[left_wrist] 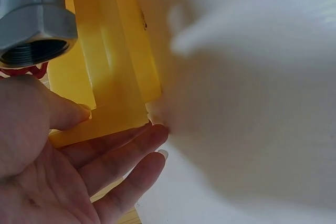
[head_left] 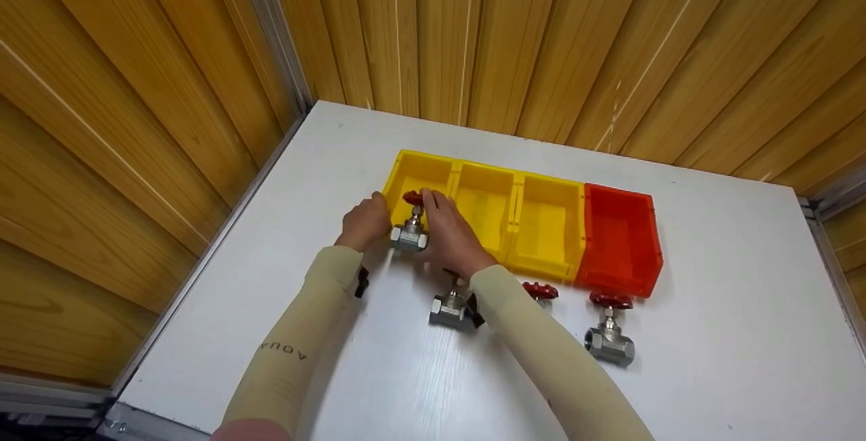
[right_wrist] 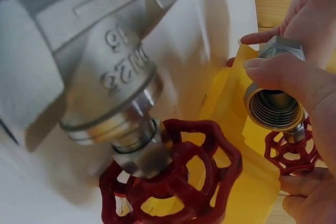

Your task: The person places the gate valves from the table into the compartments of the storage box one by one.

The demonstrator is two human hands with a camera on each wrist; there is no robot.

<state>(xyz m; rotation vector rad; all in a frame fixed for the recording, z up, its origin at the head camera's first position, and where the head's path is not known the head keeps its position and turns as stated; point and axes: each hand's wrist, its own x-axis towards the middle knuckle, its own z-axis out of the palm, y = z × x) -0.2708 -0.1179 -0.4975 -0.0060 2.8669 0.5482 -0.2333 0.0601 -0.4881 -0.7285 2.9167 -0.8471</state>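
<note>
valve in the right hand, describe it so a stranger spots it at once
On the white table, find the row of yellow and red bins. Go to the leftmost yellow bin, where the right hand holds a silver valve with a red handwheel. Unlike the other valves, resting on the table, it is held up.

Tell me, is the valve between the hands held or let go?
Held: the right wrist view shows the right hand with its thumb across the valve, fingers at its red wheel.

Hands point(head_left: 365, 223) point(head_left: 452, 233), held valve point(head_left: 410, 237), yellow bins point(head_left: 484, 199)
</note>
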